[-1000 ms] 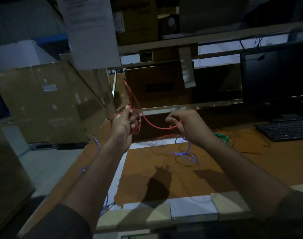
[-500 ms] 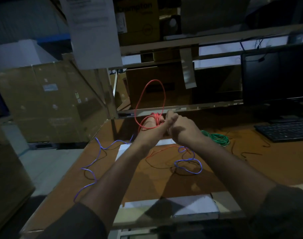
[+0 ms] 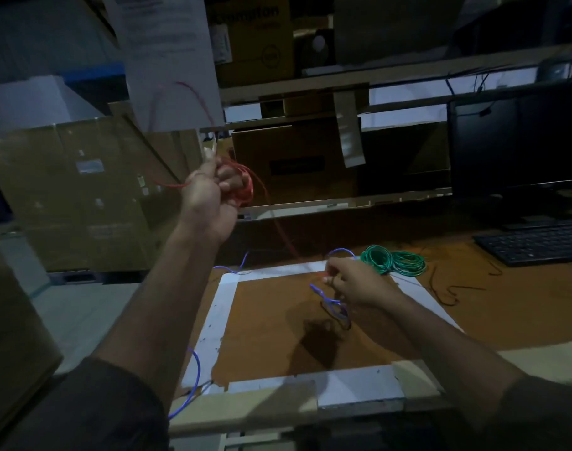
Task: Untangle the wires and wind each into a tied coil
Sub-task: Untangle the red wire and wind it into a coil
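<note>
Red wire point(image 3: 279, 222) slants from raised left hand point(image 3: 210, 193) down to right hand point(image 3: 353, 281).

We see a dim scene, with much of the upper right sunk into near black around the monitor point(image 3: 519, 141). The brightest patches are the pale strips behind the shelf and the white tape on the bench point(image 3: 473, 320). Light falls from above and ahead, throwing a soft shadow of a hand onto the bench's middle. The left hand point(image 3: 210, 193) and red wire point(image 3: 245, 187) smear with motion blur. Straight lines bow toward the frame's edges.
</note>
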Demonstrator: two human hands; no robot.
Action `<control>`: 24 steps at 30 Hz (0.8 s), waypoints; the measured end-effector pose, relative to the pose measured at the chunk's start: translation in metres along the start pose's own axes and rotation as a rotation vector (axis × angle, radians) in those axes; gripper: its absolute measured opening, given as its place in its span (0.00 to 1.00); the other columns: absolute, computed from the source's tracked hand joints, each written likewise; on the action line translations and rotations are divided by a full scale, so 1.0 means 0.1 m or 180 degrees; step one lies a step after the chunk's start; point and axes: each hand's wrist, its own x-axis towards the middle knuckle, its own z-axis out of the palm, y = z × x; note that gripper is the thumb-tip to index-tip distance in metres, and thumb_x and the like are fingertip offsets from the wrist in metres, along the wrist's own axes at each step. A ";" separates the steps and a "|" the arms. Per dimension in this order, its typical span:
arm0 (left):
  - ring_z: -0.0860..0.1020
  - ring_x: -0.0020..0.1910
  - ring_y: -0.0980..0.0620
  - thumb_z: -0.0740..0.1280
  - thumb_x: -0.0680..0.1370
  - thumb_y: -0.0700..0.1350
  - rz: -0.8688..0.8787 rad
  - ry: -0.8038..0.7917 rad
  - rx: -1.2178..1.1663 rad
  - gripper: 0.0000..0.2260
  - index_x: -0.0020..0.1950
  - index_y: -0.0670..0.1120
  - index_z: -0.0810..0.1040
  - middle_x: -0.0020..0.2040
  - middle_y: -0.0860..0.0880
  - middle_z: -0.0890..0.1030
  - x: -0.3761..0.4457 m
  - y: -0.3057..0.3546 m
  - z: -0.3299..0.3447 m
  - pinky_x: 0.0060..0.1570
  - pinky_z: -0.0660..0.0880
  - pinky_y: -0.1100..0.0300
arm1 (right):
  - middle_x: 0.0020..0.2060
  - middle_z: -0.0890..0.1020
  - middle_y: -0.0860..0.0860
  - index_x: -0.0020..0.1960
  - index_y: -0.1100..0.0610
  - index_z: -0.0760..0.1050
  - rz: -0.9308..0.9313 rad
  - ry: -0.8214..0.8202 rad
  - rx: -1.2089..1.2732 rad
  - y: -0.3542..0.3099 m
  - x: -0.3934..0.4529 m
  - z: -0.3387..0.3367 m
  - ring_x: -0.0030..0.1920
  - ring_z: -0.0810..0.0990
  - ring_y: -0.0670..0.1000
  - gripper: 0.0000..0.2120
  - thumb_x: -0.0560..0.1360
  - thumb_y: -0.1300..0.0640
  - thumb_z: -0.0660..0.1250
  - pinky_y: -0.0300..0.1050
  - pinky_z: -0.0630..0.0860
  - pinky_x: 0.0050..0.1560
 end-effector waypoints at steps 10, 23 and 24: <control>0.66 0.28 0.59 0.61 0.86 0.49 0.0565 0.0251 0.0050 0.11 0.45 0.46 0.71 0.32 0.53 0.70 -0.01 0.46 0.02 0.38 0.70 0.65 | 0.45 0.87 0.52 0.52 0.53 0.79 -0.0174 0.0497 0.1739 0.11 0.04 0.13 0.31 0.80 0.58 0.15 0.87 0.51 0.56 0.48 0.77 0.34; 0.64 0.24 0.59 0.59 0.87 0.49 0.0170 0.0352 0.0776 0.15 0.42 0.48 0.69 0.29 0.54 0.66 -0.16 -0.06 -0.14 0.32 0.74 0.67 | 0.44 0.84 0.52 0.46 0.53 0.81 0.0068 -0.0271 -0.0072 -0.19 0.14 -0.32 0.42 0.83 0.53 0.22 0.85 0.41 0.55 0.50 0.79 0.44; 0.64 0.23 0.59 0.59 0.87 0.49 0.0158 0.0374 0.0814 0.15 0.42 0.48 0.69 0.28 0.55 0.66 -0.16 -0.08 -0.16 0.30 0.72 0.67 | 0.44 0.85 0.52 0.47 0.52 0.81 -0.0003 -0.0189 -0.0547 -0.20 0.13 -0.32 0.40 0.83 0.53 0.21 0.84 0.41 0.56 0.48 0.79 0.43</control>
